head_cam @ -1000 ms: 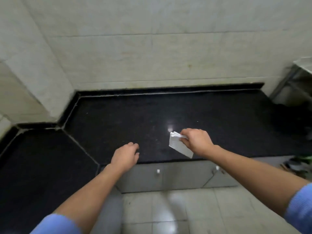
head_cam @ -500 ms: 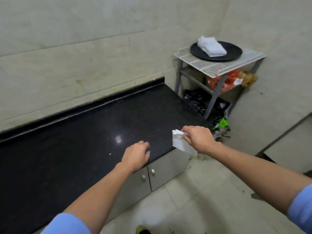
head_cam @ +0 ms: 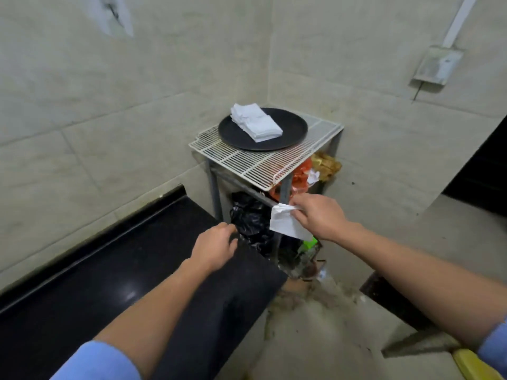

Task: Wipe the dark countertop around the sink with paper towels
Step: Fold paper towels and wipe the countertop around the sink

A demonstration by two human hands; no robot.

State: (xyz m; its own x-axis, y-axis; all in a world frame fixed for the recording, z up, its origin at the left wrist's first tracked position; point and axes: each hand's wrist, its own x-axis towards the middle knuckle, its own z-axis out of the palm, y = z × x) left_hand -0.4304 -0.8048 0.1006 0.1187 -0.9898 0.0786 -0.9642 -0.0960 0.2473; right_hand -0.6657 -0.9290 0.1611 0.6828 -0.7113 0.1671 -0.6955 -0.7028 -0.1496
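My right hand [head_cam: 318,216] pinches a folded white paper towel [head_cam: 284,223] in the air, past the right end of the dark countertop [head_cam: 109,283] and in front of a wire rack. My left hand [head_cam: 214,246] hovers over the countertop's right end with loosely curled fingers and holds nothing. A stack of folded white paper towels [head_cam: 255,122] lies on a round black tray [head_cam: 290,130] on top of the rack. No sink is in view.
The white wire rack [head_cam: 263,163] stands in the corner against tiled walls. Black rubbish bags [head_cam: 252,220], orange wrappers [head_cam: 299,176] and other litter sit under and beside it. The floor [head_cam: 315,325] at the right is dirty. A yellow object [head_cam: 472,364] shows at the bottom right.
The view has swung right from the countertop to the corner rack. Both hands have travelled right along with it, the right one still gripping the towel, now beyond the counter's end.
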